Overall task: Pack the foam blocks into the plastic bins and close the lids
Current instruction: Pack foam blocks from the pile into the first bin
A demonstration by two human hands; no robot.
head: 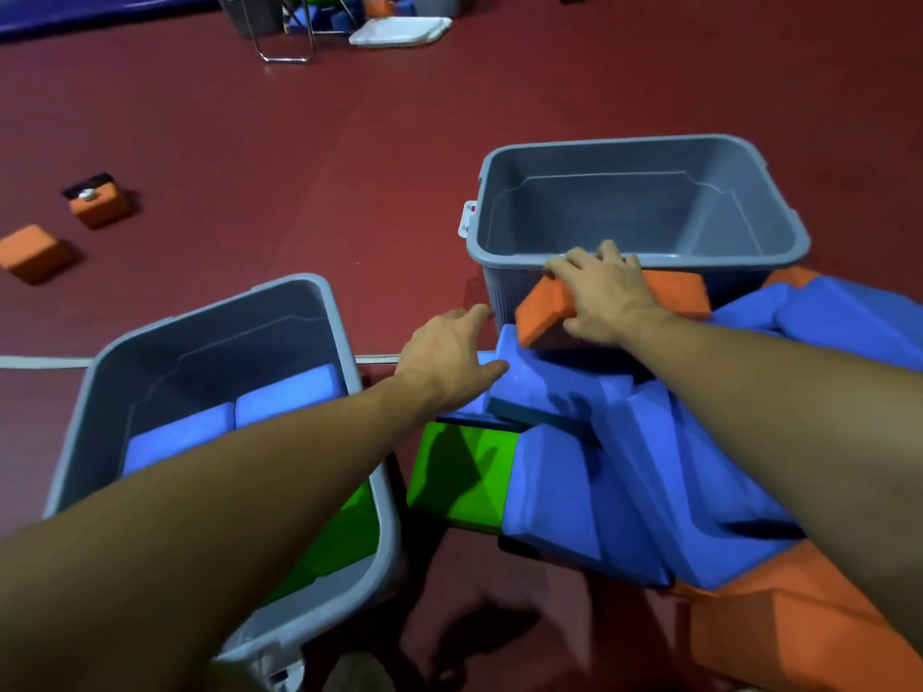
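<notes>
Two grey plastic bins stand on the red floor. The left bin (344, 342) holds blue blocks (289, 392) and green blocks (349, 531). The right bin (639, 142) has nothing in it. A heap of blue, green and orange foam blocks lies in front of it. My right hand (599, 292) grips an orange block (542, 312) leaning against the right bin's near wall. My left hand (449, 357) rests with fingers apart on the edge of a blue block (544, 387) in the heap. A green block (459, 472) lies at the heap's left side.
Two loose orange blocks (32, 252) (102, 204) lie on the floor at far left, one with a small white thing on top. At the back stand a metal chair frame (287, 47), a white lid (399, 30), another bin and more blocks.
</notes>
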